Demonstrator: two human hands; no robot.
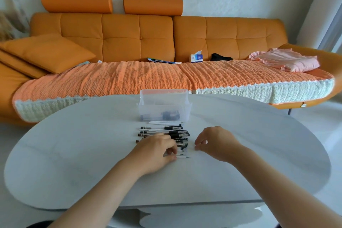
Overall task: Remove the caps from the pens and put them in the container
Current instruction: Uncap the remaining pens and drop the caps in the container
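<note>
Head view: one wide frame, looking down.
Table [74,153]: pale oval top; broad bare surface left and right of the pens, far edge close to the sofa [120,42].
Container [164,106]: clear tub, centre, near the far edge; dark bits at its bottom.
Pens [166,131]: crosswise row, just before the container.
Left hand [157,151]: over the near pens, fingers curled, pinching the nearest pen [183,157].
Right hand [215,143]: beside the pen tips, fingers bent; cannot tell whether it holds anything.
</note>
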